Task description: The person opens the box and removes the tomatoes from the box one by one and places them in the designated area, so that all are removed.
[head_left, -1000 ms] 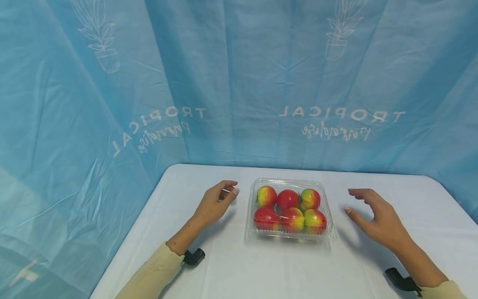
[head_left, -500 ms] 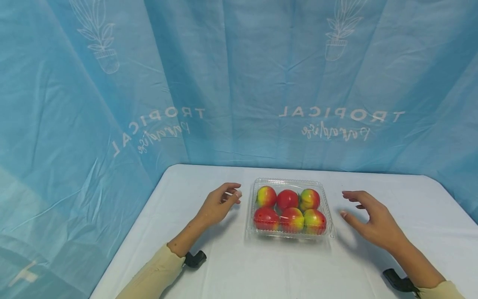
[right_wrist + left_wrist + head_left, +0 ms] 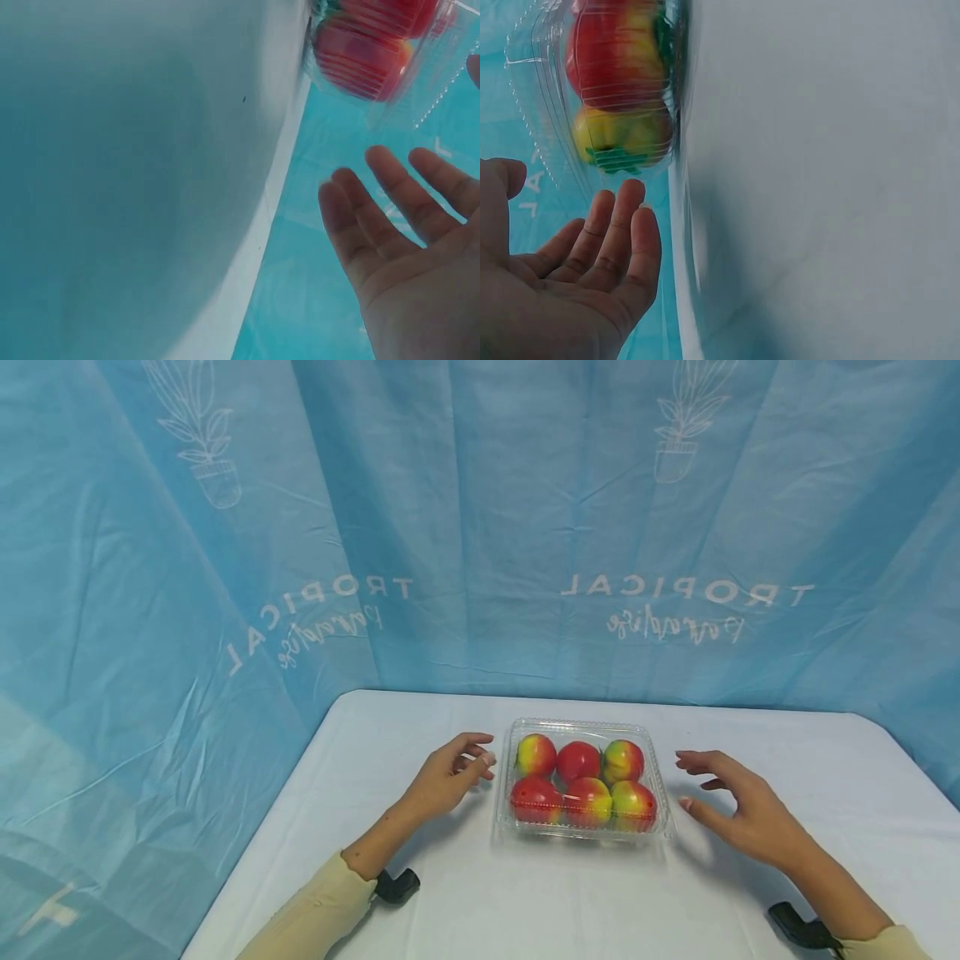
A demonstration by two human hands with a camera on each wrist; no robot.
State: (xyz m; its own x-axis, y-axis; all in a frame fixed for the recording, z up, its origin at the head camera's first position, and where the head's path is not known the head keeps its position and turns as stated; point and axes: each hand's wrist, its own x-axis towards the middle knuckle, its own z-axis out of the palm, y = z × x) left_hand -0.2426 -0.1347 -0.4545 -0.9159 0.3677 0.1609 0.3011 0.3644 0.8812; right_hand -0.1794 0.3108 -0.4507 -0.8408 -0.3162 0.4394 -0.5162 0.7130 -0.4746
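Observation:
A clear plastic clamshell box (image 3: 585,837) lies on the white table, its lid closed over several red and yellow-green fruits (image 3: 578,762) in two rows. Green leafy bits show on a fruit (image 3: 619,139) in the left wrist view. Just off the box's left side hovers my left hand (image 3: 450,777), fingers loosely bent and holding nothing. My right hand (image 3: 738,806) is on the other side, a little apart from the box, its thumb and fingers spread and relaxed. Both palms face the box.
A white cloth covers the table (image 3: 570,902). Blue curtains (image 3: 510,527) printed with plants and lettering hang behind it and along the left. Each wrist wears a black camera mount, such as the left mount (image 3: 397,887).
Both hands have moved inward and slightly nearer the box, the left one rightward and the right one leftward. The box and fruits have stayed put.

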